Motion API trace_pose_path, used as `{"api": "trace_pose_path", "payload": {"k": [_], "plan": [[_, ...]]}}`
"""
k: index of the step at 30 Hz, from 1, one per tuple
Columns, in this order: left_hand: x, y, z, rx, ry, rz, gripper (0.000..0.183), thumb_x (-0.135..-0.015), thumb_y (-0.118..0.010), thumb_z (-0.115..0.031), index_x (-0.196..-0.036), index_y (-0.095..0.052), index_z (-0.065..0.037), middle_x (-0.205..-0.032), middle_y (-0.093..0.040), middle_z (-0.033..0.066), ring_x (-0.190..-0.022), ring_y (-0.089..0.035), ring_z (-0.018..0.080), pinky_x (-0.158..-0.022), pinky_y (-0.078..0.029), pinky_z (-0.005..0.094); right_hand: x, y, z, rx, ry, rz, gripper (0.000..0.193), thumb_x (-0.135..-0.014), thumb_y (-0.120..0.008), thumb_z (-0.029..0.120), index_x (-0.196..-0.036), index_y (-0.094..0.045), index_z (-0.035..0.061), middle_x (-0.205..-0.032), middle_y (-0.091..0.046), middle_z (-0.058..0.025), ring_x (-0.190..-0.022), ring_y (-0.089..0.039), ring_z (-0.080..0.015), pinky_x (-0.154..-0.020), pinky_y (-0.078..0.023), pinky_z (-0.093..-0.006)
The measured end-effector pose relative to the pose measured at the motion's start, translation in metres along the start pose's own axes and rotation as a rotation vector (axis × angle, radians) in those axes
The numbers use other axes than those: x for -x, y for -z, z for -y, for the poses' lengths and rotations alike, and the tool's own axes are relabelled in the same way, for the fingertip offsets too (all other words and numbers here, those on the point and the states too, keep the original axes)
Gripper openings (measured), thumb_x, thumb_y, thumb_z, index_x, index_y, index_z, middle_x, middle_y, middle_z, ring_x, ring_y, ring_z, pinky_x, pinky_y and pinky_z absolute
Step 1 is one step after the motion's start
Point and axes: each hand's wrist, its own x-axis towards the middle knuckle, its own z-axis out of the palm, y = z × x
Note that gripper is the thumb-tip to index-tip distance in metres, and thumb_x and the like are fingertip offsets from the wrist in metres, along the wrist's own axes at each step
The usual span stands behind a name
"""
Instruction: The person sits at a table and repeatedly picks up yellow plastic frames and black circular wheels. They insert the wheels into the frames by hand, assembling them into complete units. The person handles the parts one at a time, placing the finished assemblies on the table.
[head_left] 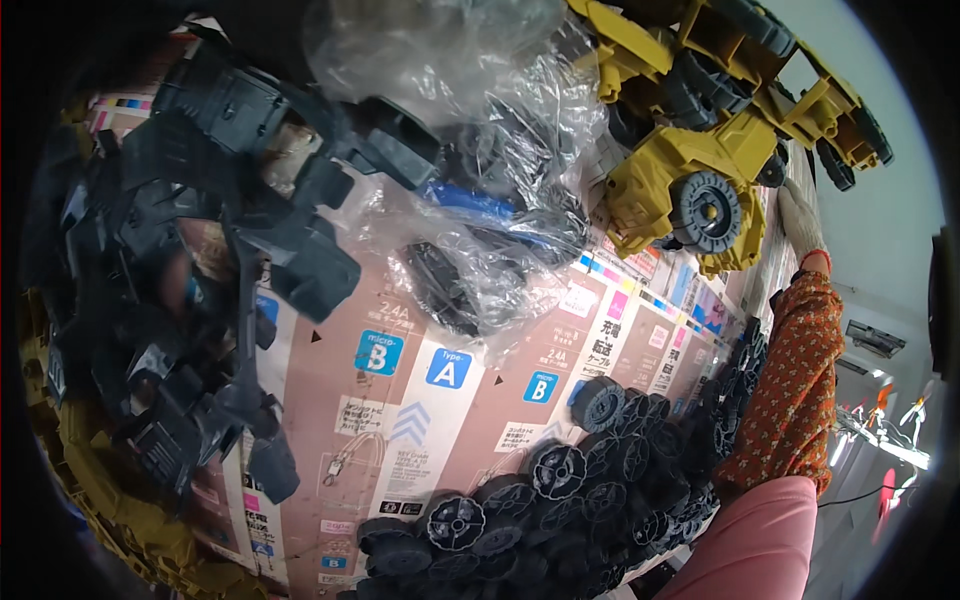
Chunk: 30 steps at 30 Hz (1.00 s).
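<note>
My right arm, in an orange floral sleeve cover, reaches up along the right side. My right hand (801, 222), in a pale glove with a red cuff, lies by the table's right edge, beside a yellow toy truck (645, 185) with a large dark wheel. Its fingers look stretched out, with nothing visible in them; the tips are hard to make out. More yellow truck bodies (800, 95) stand just beyond it. Nowhere can I clearly see my left hand. Many dark grey plastic parts (200, 180) are heaped on the left, with a blurred pinkish patch among them.
A printed cardboard sheet (330, 400) covers the work surface. Clear plastic bags (480, 190) holding dark and blue parts lie at the far middle. Black toy wheels (560, 500) are piled along the near side. Yellow parts (130, 520) line the lower left edge.
</note>
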Motion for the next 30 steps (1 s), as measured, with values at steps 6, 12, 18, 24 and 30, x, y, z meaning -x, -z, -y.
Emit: {"api": "trace_pose_path", "payload": {"k": [6, 12, 18, 24, 30], "plan": [[0.003, -0.002, 0.001, -0.011, 0.000, -0.015, 0.011, -0.093, -0.071, -0.026, -0.094, -0.064, -0.018, -0.089, -0.053, 0.0134, -0.083, -0.058, 0.0351, -0.084, -0.050, 0.0570, 0.069, 0.002, 0.020, -0.039, -0.251, 0.050, 0.050, -0.105, -0.054, 0.048, -0.130, -0.059, 0.0054, -0.100, -0.070, -0.0145, -0.083, -0.066, -0.0250, -0.072, -0.053, -0.0440], [0.019, -0.005, 0.012, -0.025, -0.038, -0.064, 0.011, -0.093, -0.071, -0.026, -0.094, -0.064, -0.017, -0.088, -0.053, 0.0141, -0.083, -0.058, 0.0357, -0.084, -0.050, 0.0576, 0.189, 0.012, 0.057, -0.138, -0.298, 0.261, 0.050, -0.102, -0.061, 0.048, -0.124, -0.058, 0.0033, -0.095, -0.069, -0.0133, -0.084, -0.067, -0.0233, -0.072, -0.055, -0.0414], [0.045, -0.016, 0.019, -0.060, -0.078, -0.113, 0.012, -0.093, -0.071, -0.026, -0.094, -0.064, -0.017, -0.088, -0.053, 0.0147, -0.084, -0.058, 0.0364, -0.084, -0.050, 0.0583, 0.288, 0.026, 0.117, -0.228, -0.146, 0.361, 0.052, -0.100, -0.068, 0.047, -0.125, -0.060, 0.0012, -0.116, -0.069, -0.0179, -0.112, -0.065, -0.0257, -0.099, -0.050, -0.0399], [0.046, -0.021, 0.004, -0.033, -0.017, -0.163, 0.016, -0.093, -0.069, -0.026, -0.092, -0.063, -0.012, -0.087, -0.051, 0.0181, -0.086, -0.057, 0.0406, -0.092, -0.049, 0.0634, 0.352, 0.030, 0.157, -0.017, 0.062, 0.407, 0.038, -0.098, -0.066, 0.031, -0.125, -0.063, 0.0030, -0.122, -0.062, -0.0214, -0.114, -0.063, -0.0340, -0.101, -0.050, -0.0418], [0.032, -0.007, -0.010, -0.125, 0.005, -0.282, 0.010, -0.089, -0.070, -0.016, -0.090, -0.062, -0.009, -0.091, -0.054, 0.0188, -0.089, -0.058, 0.0410, -0.100, -0.048, 0.0643, 0.425, 0.037, 0.187, 0.077, 0.274, 0.173, 0.040, -0.101, -0.058, 0.037, -0.128, -0.066, 0.0082, -0.113, -0.066, -0.0258, -0.117, -0.060, -0.0448, -0.103, -0.047, -0.0532]]}}
